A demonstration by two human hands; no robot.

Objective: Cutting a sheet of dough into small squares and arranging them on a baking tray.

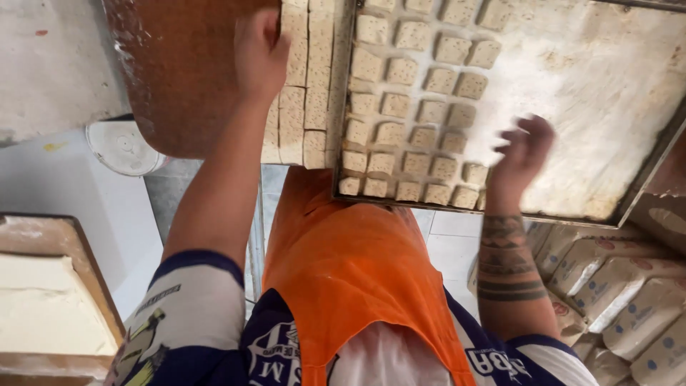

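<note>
While right hand [525,146] hovers spread over tray [607,93], dough squares [418,107] lie just left.

One baking tray [643,154], two hands.

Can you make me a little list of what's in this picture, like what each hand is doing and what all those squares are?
left hand: left hand rests on a row of cut dough squares on a floury brown board
right hand: right hand, blurred, fingers spread over the metal tray, beside the squares there
tray squares: pale dotted dough squares in rows, filling the tray's left part
rest of tray: bare and floury
clothing: orange apron
nearby: stacked paper sacks at right, white bucket lid at left
</note>
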